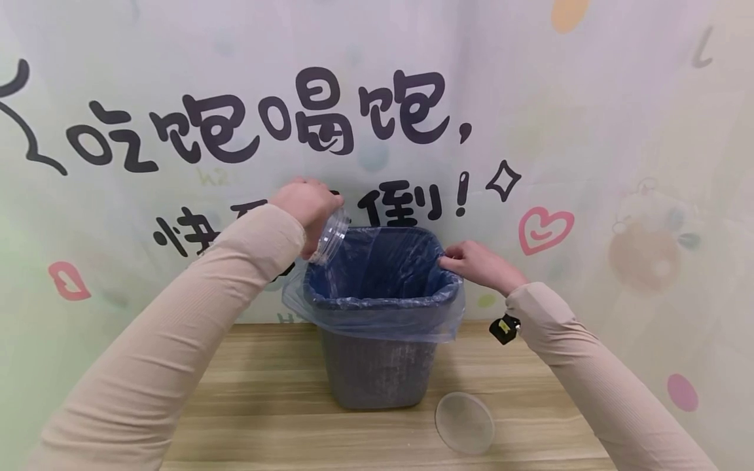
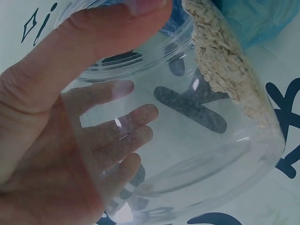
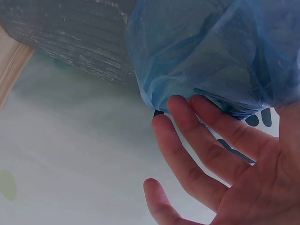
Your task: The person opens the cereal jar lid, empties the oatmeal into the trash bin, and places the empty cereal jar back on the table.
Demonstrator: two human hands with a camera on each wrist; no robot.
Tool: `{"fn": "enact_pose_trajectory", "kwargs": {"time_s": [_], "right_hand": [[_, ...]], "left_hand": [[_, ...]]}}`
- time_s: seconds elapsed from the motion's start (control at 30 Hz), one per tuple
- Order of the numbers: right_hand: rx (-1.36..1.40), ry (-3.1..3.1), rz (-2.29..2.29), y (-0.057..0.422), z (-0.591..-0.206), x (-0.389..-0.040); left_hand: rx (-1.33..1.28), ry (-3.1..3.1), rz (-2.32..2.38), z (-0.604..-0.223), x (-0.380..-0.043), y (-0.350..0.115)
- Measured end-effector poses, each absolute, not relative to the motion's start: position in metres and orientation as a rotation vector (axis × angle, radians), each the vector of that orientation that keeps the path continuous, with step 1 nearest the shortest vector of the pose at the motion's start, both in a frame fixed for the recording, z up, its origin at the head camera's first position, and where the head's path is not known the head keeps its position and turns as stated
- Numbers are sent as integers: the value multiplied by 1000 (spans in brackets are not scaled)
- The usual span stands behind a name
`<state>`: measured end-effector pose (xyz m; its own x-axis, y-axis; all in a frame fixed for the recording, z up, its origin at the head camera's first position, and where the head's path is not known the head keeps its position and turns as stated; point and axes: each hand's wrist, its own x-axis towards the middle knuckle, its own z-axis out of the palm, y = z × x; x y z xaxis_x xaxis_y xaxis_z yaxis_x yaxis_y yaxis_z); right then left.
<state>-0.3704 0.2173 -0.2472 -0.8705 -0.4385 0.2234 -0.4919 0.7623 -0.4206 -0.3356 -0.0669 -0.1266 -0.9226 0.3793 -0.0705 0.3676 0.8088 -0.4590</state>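
Note:
My left hand [image 1: 307, 210] grips a clear plastic jar [image 1: 332, 237], tipped with its mouth over the left rim of a trash can [image 1: 377, 373]. In the left wrist view, pale oat-like flakes [image 2: 220, 56] lie along the jar's lower wall up to its mouth, and the fingers show through the plastic. A blue plastic bag [image 1: 383, 320] lines the can and hangs over its rim. My right hand [image 1: 482, 265] holds the can's right rim through the bag, thumb on top. Its fingers [image 3: 206, 154] are against the bag's outside in the right wrist view.
A round translucent lid [image 1: 465, 423] lies on the wooden table [image 1: 253, 399], in front and to the right of the can. Close behind the can hangs a pale printed backdrop [image 1: 412, 33] with large dark lettering. A black device [image 1: 504, 328] sits at the right wrist.

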Motion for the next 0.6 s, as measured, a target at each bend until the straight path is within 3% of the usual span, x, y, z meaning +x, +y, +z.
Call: {"fn": "enact_pose_trajectory", "kwargs": {"time_s": [0.6], "right_hand": [[767,-2858,710,218,-247,-372]], "left_hand": [[-614,-2948,715,-127,-335,-68]]}}
